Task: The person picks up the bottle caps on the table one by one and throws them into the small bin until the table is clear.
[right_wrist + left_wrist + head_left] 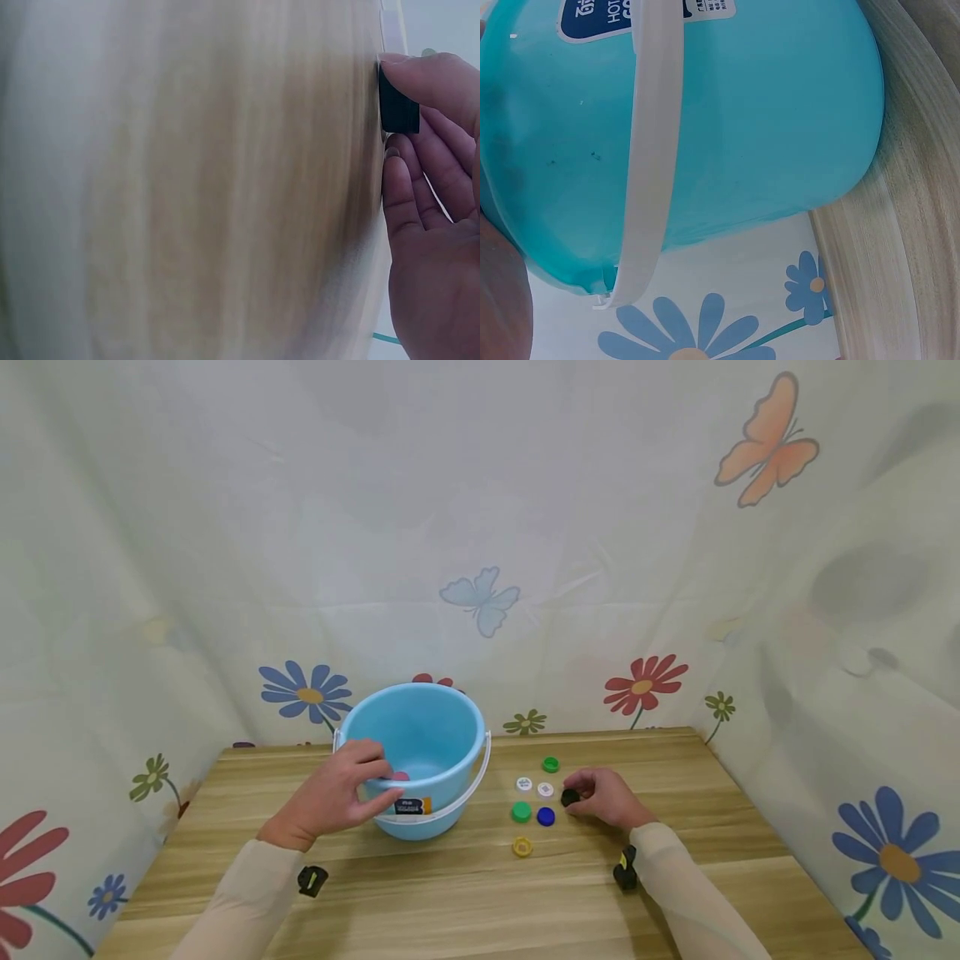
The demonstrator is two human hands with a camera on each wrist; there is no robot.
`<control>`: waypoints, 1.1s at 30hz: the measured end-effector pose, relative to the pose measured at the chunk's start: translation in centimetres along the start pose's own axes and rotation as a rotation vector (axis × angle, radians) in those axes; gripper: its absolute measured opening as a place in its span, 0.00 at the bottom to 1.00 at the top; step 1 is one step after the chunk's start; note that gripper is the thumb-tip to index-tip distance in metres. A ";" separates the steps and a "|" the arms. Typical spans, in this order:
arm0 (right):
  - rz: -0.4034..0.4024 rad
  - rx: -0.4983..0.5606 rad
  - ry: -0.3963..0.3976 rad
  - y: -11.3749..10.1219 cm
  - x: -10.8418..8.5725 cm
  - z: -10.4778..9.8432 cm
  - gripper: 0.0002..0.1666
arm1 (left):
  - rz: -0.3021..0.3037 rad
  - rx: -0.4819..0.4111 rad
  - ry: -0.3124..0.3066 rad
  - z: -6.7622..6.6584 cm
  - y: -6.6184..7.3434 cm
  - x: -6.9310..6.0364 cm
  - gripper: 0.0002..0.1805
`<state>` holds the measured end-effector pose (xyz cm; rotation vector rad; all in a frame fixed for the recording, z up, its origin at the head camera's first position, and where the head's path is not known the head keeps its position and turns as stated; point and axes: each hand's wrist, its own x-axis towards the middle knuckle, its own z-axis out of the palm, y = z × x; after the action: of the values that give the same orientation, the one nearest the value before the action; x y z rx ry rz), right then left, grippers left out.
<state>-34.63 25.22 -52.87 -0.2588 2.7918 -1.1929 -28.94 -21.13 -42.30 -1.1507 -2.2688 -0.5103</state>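
A light blue bucket stands on the left part of the table, its white handle hanging down outside. My left hand grips the near rim, fingers over the inside and thumb on the outer wall. Inside, partly behind the rim, lies something pink. To the right of the bucket, my right hand pinches a black bottle cap between thumb and fingers, at the table surface. Left of that hand lie white caps, green caps, a blue cap and a yellow cap.
The wooden table meets a hanging cloth printed with flowers and butterflies at the back and sides. A black wrist device is by the left sleeve, another black device by the right.
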 end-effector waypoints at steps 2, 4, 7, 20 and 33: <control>0.003 0.001 0.004 0.0 0.0 0.0 0.22 | 0.001 0.002 0.002 0.0 0.0 0.0 0.10; 0.006 0.006 0.006 0.1 0.0 0.0 0.22 | -0.003 0.003 -0.003 0.0 0.0 0.0 0.10; 0.012 0.015 0.010 0.2 0.0 -0.1 0.22 | -0.004 0.006 -0.002 0.0 0.0 0.0 0.09; 0.026 0.107 0.016 -0.2 0.0 -0.1 0.25 | 0.008 -0.001 0.022 0.1 0.0 0.0 0.10; 0.014 0.117 0.039 -1.3 -0.3 -0.2 0.26 | 0.008 0.001 0.022 0.1 0.0 -0.1 0.09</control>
<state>-34.25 24.56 -51.77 -0.2089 2.7391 -1.3661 -28.90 -21.12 -42.43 -1.1483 -2.2446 -0.5158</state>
